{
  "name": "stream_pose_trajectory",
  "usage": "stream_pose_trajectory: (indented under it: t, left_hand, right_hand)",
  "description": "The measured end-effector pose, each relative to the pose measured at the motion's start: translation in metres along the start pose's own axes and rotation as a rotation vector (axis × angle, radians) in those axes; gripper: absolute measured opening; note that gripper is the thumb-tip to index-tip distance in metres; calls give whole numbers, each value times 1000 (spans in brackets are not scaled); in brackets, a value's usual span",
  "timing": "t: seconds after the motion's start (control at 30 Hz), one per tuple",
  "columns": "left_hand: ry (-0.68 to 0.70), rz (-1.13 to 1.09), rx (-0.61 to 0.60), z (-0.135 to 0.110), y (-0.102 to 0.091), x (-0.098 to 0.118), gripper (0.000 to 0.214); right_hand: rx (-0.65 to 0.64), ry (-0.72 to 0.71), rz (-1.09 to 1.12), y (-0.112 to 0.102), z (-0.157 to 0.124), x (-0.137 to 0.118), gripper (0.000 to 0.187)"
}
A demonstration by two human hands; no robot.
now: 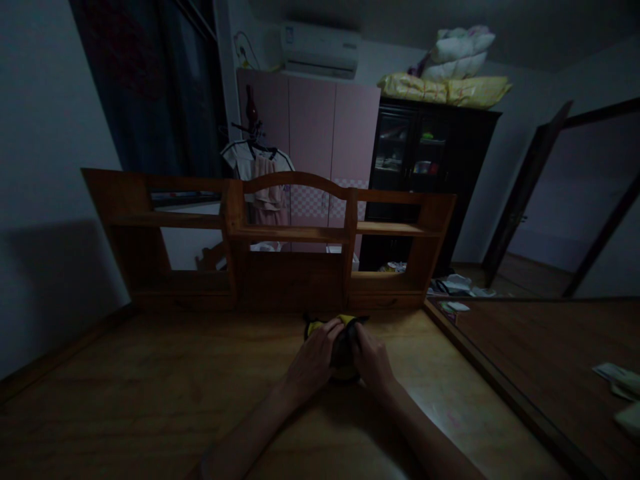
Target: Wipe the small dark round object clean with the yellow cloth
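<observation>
A small soft cloth item, yellow with black edging (343, 353), rests on the wooden surface (200, 373) in front of me. Its exact kind is hard to make out in the dim light. My left hand (315, 353) lies over its left side, fingers bent and gripping the top edge. From the right, my right hand (371, 357) closes on the black part near its upper right corner. Both hands nearly meet at the top, and they cover much of the item. A yellow patch and a black tip stick out beyond the fingers.
Behind the hands stands a wooden shelf unit (295, 233) with open compartments. A raised wooden edge (490, 373) borders the surface on the right, with a lower brown floor (550, 347) beyond. Farther back are a pink wardrobe (313, 127) and a dark cabinet (465, 153).
</observation>
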State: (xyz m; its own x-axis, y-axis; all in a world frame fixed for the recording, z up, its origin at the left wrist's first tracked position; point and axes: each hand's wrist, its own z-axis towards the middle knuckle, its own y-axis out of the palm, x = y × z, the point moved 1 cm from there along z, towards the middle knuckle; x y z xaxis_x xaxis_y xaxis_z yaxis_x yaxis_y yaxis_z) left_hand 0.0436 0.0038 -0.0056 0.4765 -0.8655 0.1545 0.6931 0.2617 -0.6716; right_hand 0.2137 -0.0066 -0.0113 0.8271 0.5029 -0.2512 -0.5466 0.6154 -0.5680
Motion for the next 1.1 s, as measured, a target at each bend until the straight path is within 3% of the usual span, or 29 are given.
stream_pose_trajectory:
  t: [0.13, 0.47, 0.73, 0.93, 1.1]
  left_hand:
    - [19, 16, -16, 1, 0, 0, 68]
    - [-16, 75, 6, -2, 3, 3, 72]
    - [-18, 133, 113, -7, 0, 5, 67]
    - [-13, 186, 276, -11, -2, 3, 60]
    - [-15, 159, 202, -9, -8, 6, 61]
  right_hand:
    - [21, -47, 6, 0, -1, 2, 24]
    - [14, 52, 147, 2, -3, 3, 17]
    - [60, 131, 245, -8, 6, -7, 23]
    - [-59, 143, 268, -16, 11, -17, 20]
    - [-119, 156, 279, -14, 11, -18, 10]
